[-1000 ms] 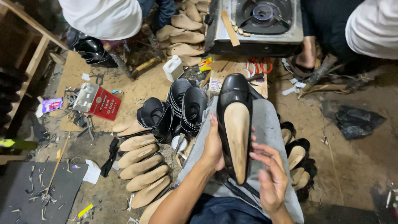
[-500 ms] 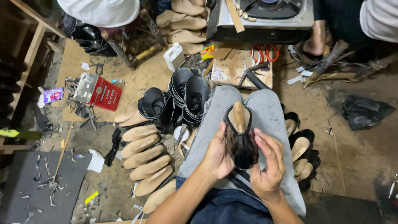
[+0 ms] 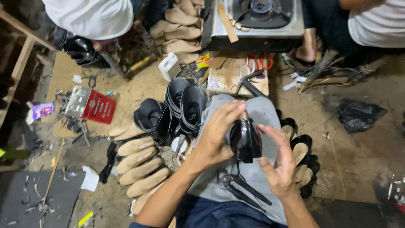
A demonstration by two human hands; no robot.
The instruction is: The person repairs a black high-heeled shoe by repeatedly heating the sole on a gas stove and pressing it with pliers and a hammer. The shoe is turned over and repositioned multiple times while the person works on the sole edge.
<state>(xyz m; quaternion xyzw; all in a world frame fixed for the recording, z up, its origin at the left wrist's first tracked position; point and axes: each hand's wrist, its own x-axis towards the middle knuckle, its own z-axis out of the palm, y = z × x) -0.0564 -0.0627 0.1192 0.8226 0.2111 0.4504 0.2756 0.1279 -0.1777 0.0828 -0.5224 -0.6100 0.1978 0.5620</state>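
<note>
- Two hands are seen over a grey cloth (image 3: pixel 261 114) spread on the lap.
- A glossy black shoe (image 3: pixel 245 140) is held above the cloth, between the hands.
- The left hand (image 3: pixel 217 135) is closed on the shoe's left side, fingers curled over its top.
- The right hand (image 3: pixel 280 162) is set against the shoe's right side, fingers spread and loosely bent.
- Black pliers (image 3: pixel 240 188) are laid on the cloth, just below the shoe.
- Tan shoe forms (image 3: pixel 141 166) are lined up on the floor to the left.
- Black shoe uppers (image 3: pixel 179 105) are stacked beside the knee.
- A red box (image 3: pixel 90 104) is placed further left.

Black shoe (image 3: pixel 245 141) partly behind left hand (image 3: pixel 217 135), motion-blurred
</note>
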